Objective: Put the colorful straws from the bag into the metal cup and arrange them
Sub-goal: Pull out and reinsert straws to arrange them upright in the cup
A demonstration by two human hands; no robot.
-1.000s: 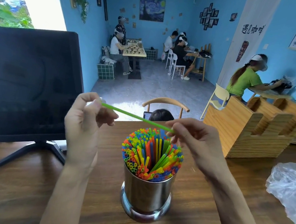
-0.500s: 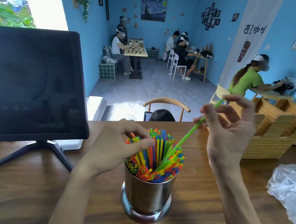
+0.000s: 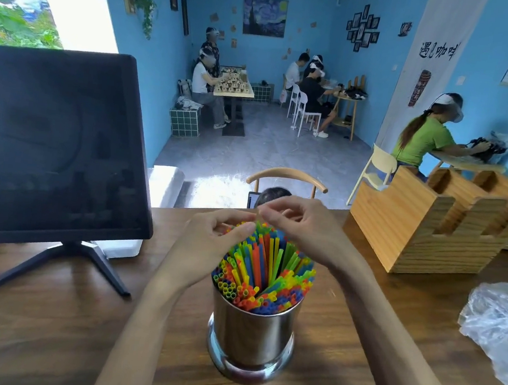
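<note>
Nearest me, the metal cup [image 3: 251,335] stands upright on the worktop [image 3: 46,343], packed with colorful straws [image 3: 263,271] pointing up, fanning slightly. Above them, my left hand [image 3: 210,244] and right hand [image 3: 308,228], fingers curled, pinch the far straw tips. I judge this the arranging step; next, even them out. The crumpled bag [image 3: 500,324] lies right

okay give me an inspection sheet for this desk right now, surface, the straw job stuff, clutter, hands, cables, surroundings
Surface: wooden table, dry, no spills seen.
Job's things: metal cup upright, packed with colorful straws; plastic bag crumpled at right edge.
Clutter: dark monitor on stand, wooden rack.
Grippers: left hand and right hand over the straw tops, fingers curled; grip unclear.
Cables: nothing seen.
Surroundings: blue-walled room, people seated at other tables.
</note>
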